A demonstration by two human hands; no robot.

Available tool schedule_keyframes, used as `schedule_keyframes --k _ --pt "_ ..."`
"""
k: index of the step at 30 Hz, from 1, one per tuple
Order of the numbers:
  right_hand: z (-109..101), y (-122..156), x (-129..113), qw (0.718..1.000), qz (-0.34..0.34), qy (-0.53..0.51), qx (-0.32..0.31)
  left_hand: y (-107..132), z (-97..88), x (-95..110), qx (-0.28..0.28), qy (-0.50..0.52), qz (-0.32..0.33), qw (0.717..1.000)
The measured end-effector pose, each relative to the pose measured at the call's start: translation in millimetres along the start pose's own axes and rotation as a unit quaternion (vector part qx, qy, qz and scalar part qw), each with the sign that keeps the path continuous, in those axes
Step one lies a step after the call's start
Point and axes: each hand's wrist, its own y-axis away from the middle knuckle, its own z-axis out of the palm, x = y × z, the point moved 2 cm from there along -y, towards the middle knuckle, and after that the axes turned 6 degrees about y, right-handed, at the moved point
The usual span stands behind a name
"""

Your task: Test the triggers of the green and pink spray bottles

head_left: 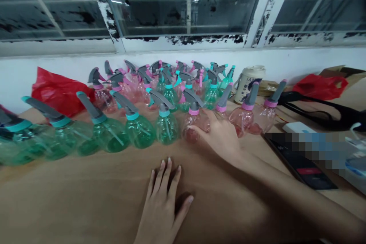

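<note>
My right hand reaches across the table and is wrapped around a pink spray bottle with a grey trigger head and pink collar. Its thumb lies on the front of the bottle, while the other fingers are hidden behind it. Palm down, my left hand rests on the wooden table with its fingers spread and nothing in them. Just left of the held bottle stands a green spray bottle, first of several in a row. To the right are more pink spray bottles, among them one beside my fingers.
Behind the front row crowd several more pink and green spray bottles. A red plastic bag lies at the left. To the right are a paper cup, another red bag, a black strap and a phone.
</note>
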Motion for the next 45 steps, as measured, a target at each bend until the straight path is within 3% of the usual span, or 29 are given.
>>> schedule_keyframes --k 6,11,19,24,33,40,45 --pt "-30 17 52 0.997 0.012 -0.060 0.046 0 0.6 -2 0.006 -0.034 0.023 0.999" --pt "-27 14 83 0.997 0.062 0.011 0.053 -3 -1.8 -2 0.016 -0.073 0.042 0.996" --pt "-12 -5 63 0.997 0.071 0.018 -0.013 -1 1.8 -2 -0.004 -0.048 0.015 0.999" --pt "-4 -12 64 0.994 0.076 0.022 -0.075 -2 0.3 -1 -0.005 -0.041 0.008 0.999" --pt "-27 -1 68 0.991 0.049 -0.024 -0.121 -10 -2.5 7 -0.011 -0.035 0.018 0.999" --pt "-39 25 87 0.980 -0.060 -0.128 -0.138 -22 -16.2 28 -0.022 0.041 0.012 0.999" --pt "-57 37 73 0.929 -0.147 -0.243 -0.236 -33 -17.9 41 -0.019 0.112 -0.029 0.993"
